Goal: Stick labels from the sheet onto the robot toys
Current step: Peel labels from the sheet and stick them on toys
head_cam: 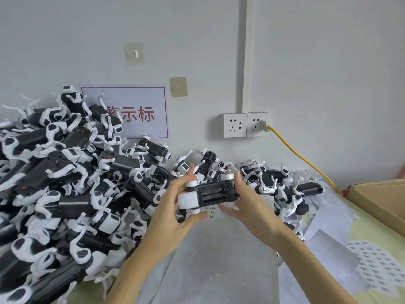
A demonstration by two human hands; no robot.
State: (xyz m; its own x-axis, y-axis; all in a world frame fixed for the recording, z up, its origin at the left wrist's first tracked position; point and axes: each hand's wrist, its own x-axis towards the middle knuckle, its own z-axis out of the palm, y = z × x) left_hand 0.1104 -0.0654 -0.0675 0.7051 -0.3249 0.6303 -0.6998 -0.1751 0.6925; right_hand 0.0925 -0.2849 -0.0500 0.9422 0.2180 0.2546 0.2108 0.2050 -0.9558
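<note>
A black-and-white robot toy (210, 195) is held above the table at centre, its black underside with the battery bay facing me. My left hand (175, 207) grips its white head end, thumb below and fingers above. My right hand (247, 207) holds the other end, fingers curled round it from behind and below. A label sheet (381, 268) with several small printed labels lies on the table at the right. Another label sheet (210, 212) peeks out just under the held toy.
A big heap of robot toys (65, 183) fills the left side. A smaller group (280, 185) lies by the wall at right. A cardboard box (379, 198) stands at the far right. A yellow cable (304, 159) runs from the wall socket (245, 125). Grey sheeting (219, 260) covers the table.
</note>
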